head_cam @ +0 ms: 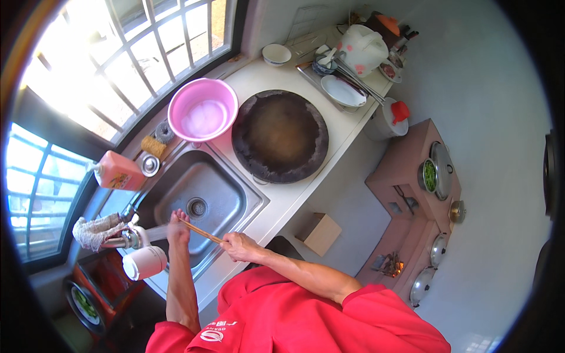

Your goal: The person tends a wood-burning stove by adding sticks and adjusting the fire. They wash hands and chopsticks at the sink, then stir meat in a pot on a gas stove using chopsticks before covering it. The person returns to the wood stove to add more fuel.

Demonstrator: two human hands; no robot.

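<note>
A pair of wooden chopsticks [201, 231] extends across the stainless steel sink [229, 194], with one end in the grip of my right hand [240, 247]. Their other end meets my left hand [178, 229], which is blurred over the basin; whether its fingers close around them is unclear. Water [156, 232] streams from the faucet [119, 240] onto my left hand. A white cylindrical filter [145, 263] is fitted at the faucet, and a cloth [95, 233] is wrapped over it. The round drain [197, 208] shows beyond my left hand.
Beside the sink stand a pink basin [203, 110] and a dark round wok [280, 137]. A soap bottle [118, 171], sponge [153, 146] and steel scourer [164, 132] line the window ledge. At right, a brick-coloured stove [406, 163] has a small fire [400, 267].
</note>
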